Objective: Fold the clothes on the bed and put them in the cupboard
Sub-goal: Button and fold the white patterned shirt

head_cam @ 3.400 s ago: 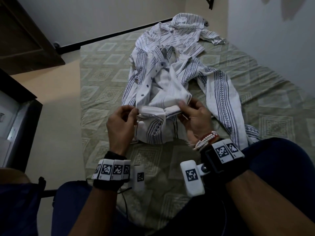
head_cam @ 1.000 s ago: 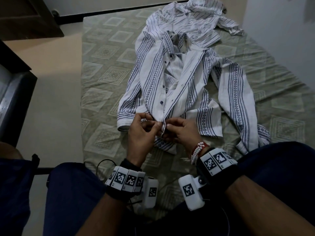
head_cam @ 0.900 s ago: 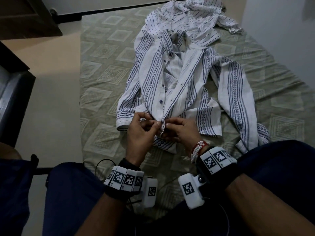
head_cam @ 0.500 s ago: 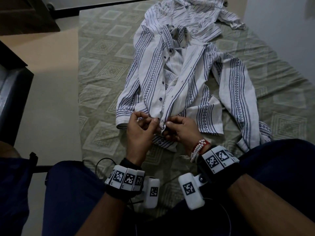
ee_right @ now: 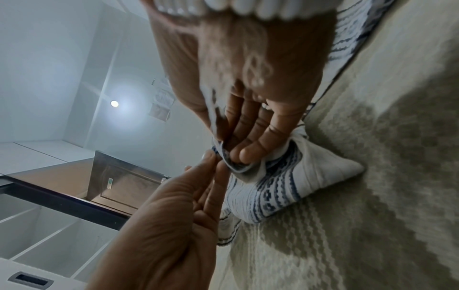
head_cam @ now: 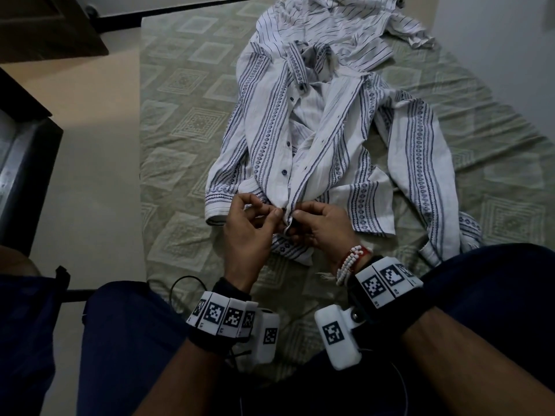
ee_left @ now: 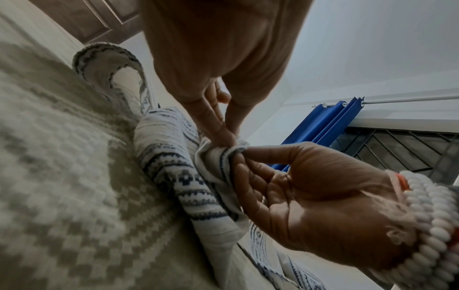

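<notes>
A white shirt with blue patterned stripes [head_cam: 270, 139] lies front-up on the bed, its upper front hanging open and its sleeves spread out. My left hand [head_cam: 270, 217] and right hand [head_cam: 303, 217] meet at the bottom of its button strip, near the hem. Each pinches one front edge between thumb and fingers. In the left wrist view the left hand [ee_left: 223, 137] and the right hand [ee_left: 248, 155] nip a bunched bit of the shirt [ee_left: 171, 162]. The right wrist view shows the right hand [ee_right: 238, 155] gripping the shirt [ee_right: 273, 188] edge, the left hand [ee_right: 213, 162] touching it.
A second white shirt with thin stripes [head_cam: 339, 28] lies crumpled at the bed's far end. The green-beige diamond-pattern sheet [head_cam: 186, 124] covers the bed. Floor [head_cam: 90, 145] and a dark cupboard edge [head_cam: 24, 163] lie left; white shelves [ee_right: 49, 225] show. A wall [head_cam: 495, 40] runs along the right.
About three seconds ago both hands held a folded part of the shirt raised. Now the shirt lies spread flat and the hands pinch its lower front edges. Over the last second they barely moved.
</notes>
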